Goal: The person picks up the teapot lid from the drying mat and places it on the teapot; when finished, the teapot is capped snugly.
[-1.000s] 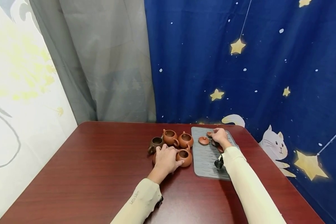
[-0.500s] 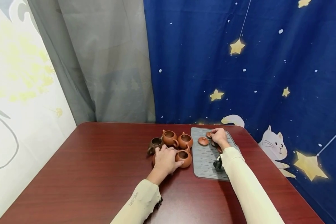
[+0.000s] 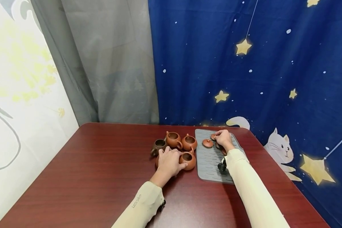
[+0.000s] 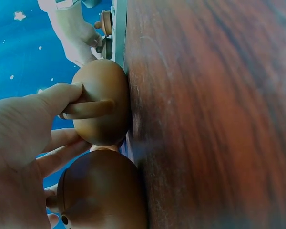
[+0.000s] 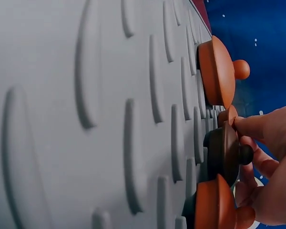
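Observation:
My left hand [image 3: 168, 163] holds a small reddish-brown clay teapot [image 3: 191, 164], which has no lid on it. In the left wrist view the thumb lies against the body of this teapot [image 4: 101, 78] by its handle, with fingers on the opposite side. Beside it, a lidded teapot [image 4: 105, 188] is mostly covered by the hand in the head view. On the grey mat my right hand [image 3: 224, 138] pinches a reddish-brown teapot lid [image 5: 228, 114], partly hidden behind a dark lid [image 5: 223, 150]. Two more orange-brown lids [image 5: 218, 71] lie on either side.
Behind my left hand stand a dark teapot [image 3: 155, 149] and two lidless orange-brown teapots [image 3: 174, 144], close together. The ridged grey mat [image 3: 209, 167] lies right of them on the dark red table [image 3: 102, 171]. Curtains [image 3: 193, 79] hang behind the far edge.

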`<act>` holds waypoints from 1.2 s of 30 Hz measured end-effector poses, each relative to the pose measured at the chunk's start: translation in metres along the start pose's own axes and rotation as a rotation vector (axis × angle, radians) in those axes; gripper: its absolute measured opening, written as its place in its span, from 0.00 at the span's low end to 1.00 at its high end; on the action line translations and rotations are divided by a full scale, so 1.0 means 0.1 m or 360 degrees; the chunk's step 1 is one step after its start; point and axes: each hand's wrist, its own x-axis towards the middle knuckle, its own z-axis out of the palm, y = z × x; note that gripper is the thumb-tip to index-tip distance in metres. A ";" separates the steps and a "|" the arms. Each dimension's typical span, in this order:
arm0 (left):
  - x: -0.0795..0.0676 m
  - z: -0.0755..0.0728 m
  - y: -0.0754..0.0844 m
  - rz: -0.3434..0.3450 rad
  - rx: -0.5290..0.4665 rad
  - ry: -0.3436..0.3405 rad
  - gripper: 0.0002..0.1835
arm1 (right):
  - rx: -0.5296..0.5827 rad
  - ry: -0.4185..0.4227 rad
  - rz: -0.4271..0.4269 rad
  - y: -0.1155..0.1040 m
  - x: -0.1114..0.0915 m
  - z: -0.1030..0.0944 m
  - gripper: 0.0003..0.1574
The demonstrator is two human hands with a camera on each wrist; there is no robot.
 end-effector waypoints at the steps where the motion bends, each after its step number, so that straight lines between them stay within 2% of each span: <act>1: 0.00 0.00 0.00 0.0001 0.0002 -0.0004 0.29 | -0.0006 0.0002 -0.0002 0.01 0.00 -0.01 0.13; 11: 0.00 0.01 0.04 -0.0007 0.0009 -0.0046 0.29 | 0.0018 0.0076 -0.0046 0.04 -0.04 -0.03 0.12; 17: 0.01 0.01 0.02 -0.0014 0.0017 -0.0042 0.29 | 0.0124 0.0113 -0.0072 -0.08 -0.08 -0.04 0.12; 27: 0.02 0.03 0.02 -0.0015 0.0012 -0.0045 0.28 | 0.0180 0.0143 -0.0152 -0.27 -0.24 -0.06 0.10; 31: 0.02 0.02 0.02 -0.0019 0.0004 -0.0041 0.28 | 0.0201 0.0142 -0.0219 -0.35 -0.35 -0.07 0.10; 36: 0.02 0.00 0.02 -0.0031 0.0007 -0.0032 0.28 | 0.0219 0.0108 -0.0371 -0.48 -0.48 -0.06 0.10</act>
